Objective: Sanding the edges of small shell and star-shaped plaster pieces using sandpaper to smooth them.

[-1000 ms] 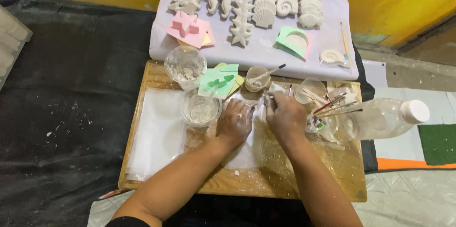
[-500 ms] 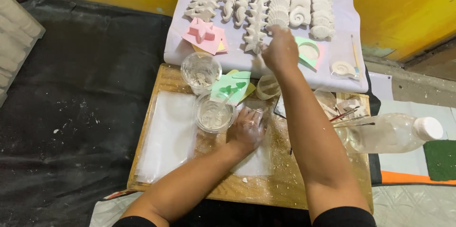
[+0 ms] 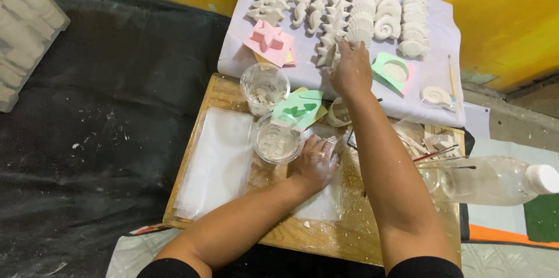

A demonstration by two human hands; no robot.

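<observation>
My arms are bare from just above the elbow down. Black short sleeves show at the bottom edge, one on each arm. No gloves, rings, watch or bracelet that I can see. White powdery dust clings to my left hand (image 3: 316, 161); my right hand (image 3: 349, 71) is lightly dusted too.

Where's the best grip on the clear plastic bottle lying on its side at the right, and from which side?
Grip the clear plastic bottle around the middle of its body, coming from above. It lies on its side with the white cap pointing right, so the round barrel is exposed on top. Thin sticks crowd its left end, so probably avoid that side.
</observation>
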